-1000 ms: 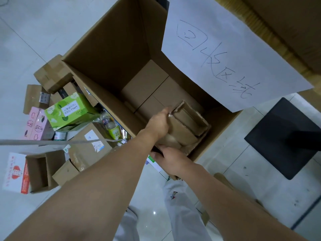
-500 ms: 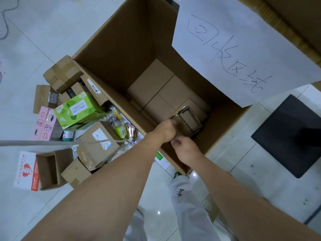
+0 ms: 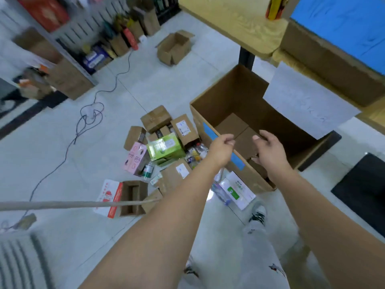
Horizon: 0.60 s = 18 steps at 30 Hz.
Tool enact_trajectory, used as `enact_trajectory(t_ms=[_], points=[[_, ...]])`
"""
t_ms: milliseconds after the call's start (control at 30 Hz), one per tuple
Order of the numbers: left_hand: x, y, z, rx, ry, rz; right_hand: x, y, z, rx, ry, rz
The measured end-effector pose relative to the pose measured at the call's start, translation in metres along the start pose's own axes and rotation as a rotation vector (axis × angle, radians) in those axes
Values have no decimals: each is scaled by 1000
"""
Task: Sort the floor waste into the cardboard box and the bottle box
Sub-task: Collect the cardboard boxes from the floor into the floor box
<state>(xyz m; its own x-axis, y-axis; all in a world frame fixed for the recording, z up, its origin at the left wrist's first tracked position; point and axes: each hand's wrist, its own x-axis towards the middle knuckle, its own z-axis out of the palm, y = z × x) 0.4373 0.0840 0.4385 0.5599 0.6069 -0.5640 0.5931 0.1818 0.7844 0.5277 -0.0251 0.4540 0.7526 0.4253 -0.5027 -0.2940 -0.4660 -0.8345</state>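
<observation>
Tiled floor (image 3: 166, 90), 1 cardboard box (image 3: 229, 90), left hand (image 3: 220, 149) fingers (image 3: 228, 141) curled empty, right hand (image 3: 268, 152) fingers (image 3: 264, 134) apart.

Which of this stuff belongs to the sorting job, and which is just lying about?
Job: large cardboard box, green carton, pink carton, plastic bottles, small brown boxes.
Lying about: black cable, black mat, wooden table.

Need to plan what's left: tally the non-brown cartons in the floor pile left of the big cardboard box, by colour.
Pink carton: 1
Green carton: 1
Red-and-white carton: 1
Total: 3
</observation>
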Motion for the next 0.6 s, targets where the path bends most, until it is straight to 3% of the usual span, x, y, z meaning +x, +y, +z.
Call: enact_trajectory(t_ms=[267, 600], points=[[-181, -67, -195, -165, 300, 1, -179, -38, 115, -83, -166, -146], [-305, -172, -304, -344, 683, -225, -232, -29, 213, -254, -467, -63]])
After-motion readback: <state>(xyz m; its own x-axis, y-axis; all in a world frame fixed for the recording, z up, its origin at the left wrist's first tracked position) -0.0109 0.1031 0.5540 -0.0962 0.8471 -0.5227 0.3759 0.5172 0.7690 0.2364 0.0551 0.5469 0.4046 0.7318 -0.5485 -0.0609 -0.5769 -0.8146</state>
